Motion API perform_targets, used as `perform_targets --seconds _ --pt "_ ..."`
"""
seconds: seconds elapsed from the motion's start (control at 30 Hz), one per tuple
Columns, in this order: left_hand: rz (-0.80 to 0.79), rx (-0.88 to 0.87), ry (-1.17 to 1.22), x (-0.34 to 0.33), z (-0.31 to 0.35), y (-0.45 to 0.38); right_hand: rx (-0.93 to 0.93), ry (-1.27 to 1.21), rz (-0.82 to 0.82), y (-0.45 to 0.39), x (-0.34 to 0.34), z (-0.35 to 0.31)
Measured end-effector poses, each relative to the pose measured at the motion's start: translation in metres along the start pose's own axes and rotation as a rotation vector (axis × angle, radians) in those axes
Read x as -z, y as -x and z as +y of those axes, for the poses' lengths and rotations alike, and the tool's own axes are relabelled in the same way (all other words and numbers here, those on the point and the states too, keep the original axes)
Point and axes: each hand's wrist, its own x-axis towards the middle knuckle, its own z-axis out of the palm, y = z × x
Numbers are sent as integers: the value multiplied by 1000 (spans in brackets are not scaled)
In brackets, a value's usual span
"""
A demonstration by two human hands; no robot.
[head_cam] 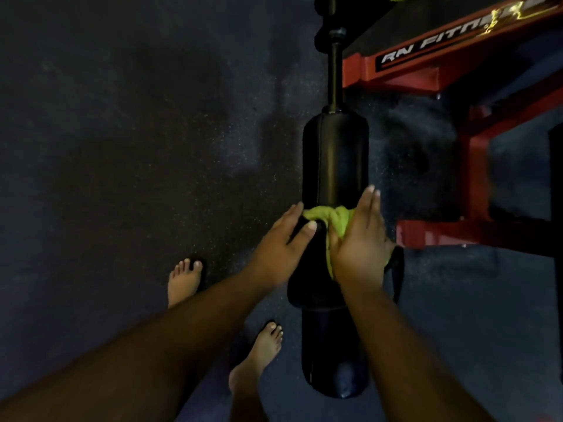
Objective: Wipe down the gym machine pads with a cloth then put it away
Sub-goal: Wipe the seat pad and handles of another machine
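Both forearms reach in from the near edge toward a black roller pad. Right hand lies over a bunched yellow-green cloth, fingers extended along the pad's right side, pressing the cloth against it. Left hand grips the pad's left side, thumb across the top. A second black pad sits nearer. Red machine frame stands at far right. Two bare feet rest on the dark speckled floor.
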Motion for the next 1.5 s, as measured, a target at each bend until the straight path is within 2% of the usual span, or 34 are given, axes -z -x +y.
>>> perform_targets --seconds 0.07,0.2,0.33,0.43,0.53,0.6,0.7,0.77,0.8,0.9,1.17,1.3,1.4,1.5 --pt "-50 -28 -31 2 8 -12 33 18 -21 -5 7 0" --pt "-116 -56 -129 1 13 -23 -34 123 -260 61 12 13" --pt "-131 -57 -198 -4 26 -27 -73 81 -195 92 1 24" --pt "-129 -46 -137 -4 26 -29 -88 -9 -88 55 -1 10" --pt "-48 -33 2 2 23 -34 9 -188 71 2 4 5" --pt "2 -39 36 5 22 -37 57 -282 109 -21 9 3" --pt "1 -56 -14 6 25 -38 78 -149 -4 -10 12 6" --pt "-63 -60 -96 7 29 -38 -3 -40 -169 23 12 15" --pt "-97 -60 -134 7 30 -38 -39 -41 -201 42 11 19" --pt "-144 -27 -177 6 37 -43 -60 -97 -166 55 8 24" --pt "-24 -17 -2 13 40 -49 -4 -194 24 -65 9 -11" --pt "-76 -19 7 16 41 -48 6 -190 -122 -13 15 15" --pt "-140 8 -10 17 48 -45 16 -221 -134 50 20 37" --pt "-155 48 49 16 51 -45 -101 -235 -135 45 12 30"
